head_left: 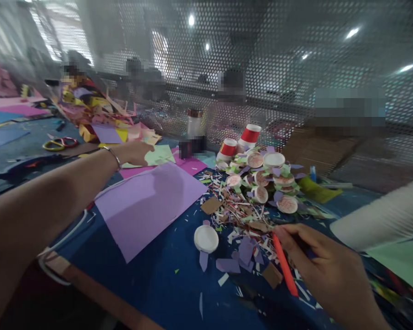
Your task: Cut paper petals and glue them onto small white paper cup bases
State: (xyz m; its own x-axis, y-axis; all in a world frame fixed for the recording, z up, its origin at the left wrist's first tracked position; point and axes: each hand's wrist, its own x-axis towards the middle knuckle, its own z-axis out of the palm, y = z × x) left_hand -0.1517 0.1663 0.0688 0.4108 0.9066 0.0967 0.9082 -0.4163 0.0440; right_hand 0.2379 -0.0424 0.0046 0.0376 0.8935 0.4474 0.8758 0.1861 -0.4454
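Note:
My left hand (137, 153) reaches over a light green paper sheet (163, 155), its fingers apart and touching or just above it. A large purple paper sheet (151, 206) lies in front of that hand. My right hand (325, 266) is closed, pinching the upper end of a red-orange stick-like tool (285, 266) between thumb and fingers; its exact kind is unclear. Beside it are purple paper pieces (246, 251) and brown scraps. A white round disc (206, 239) with purple tabs lies on the blue table between the hands.
Several round discs (287, 204) with purple and green tabs are heaped behind paper shreds (236, 208). Red-and-white paper cups (250, 135) stand behind them. Scissors (60, 143) and a colourful paper pile (89, 103) are at left. A white roll (382, 215) juts in from the right.

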